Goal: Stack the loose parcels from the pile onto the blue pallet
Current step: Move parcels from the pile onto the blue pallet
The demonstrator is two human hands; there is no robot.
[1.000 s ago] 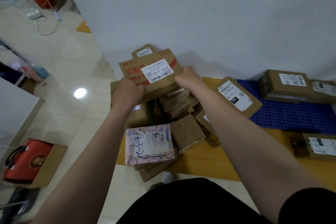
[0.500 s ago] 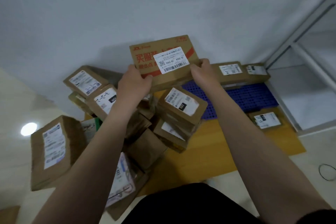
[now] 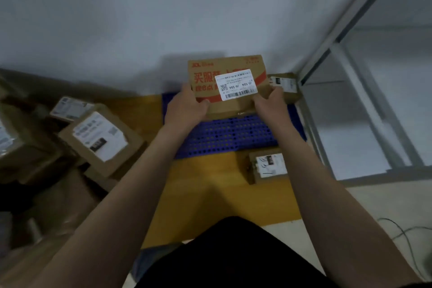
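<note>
A flat brown parcel with red print and a white label (image 3: 228, 82) hangs over the far part of the blue pallet (image 3: 226, 134). My left hand (image 3: 187, 109) grips its left near corner and my right hand (image 3: 268, 103) grips its right near corner. A small brown parcel (image 3: 284, 84) sits at the pallet's far right corner, partly hidden behind the held one. The pile of loose brown parcels (image 3: 100, 140) lies to the left, blurred.
A small labelled parcel (image 3: 267, 167) lies on the yellow mat (image 3: 205, 182) just in front of the pallet. A white wall stands behind. A metal frame with glass panels (image 3: 350, 91) borders the pallet on the right. A cable (image 3: 406, 238) trails on the floor at lower right.
Both hands have lifted the red-printed parcel off the pile and carried it right, over the blue pallet. My view has swung right, so the pile now sits at the left.
</note>
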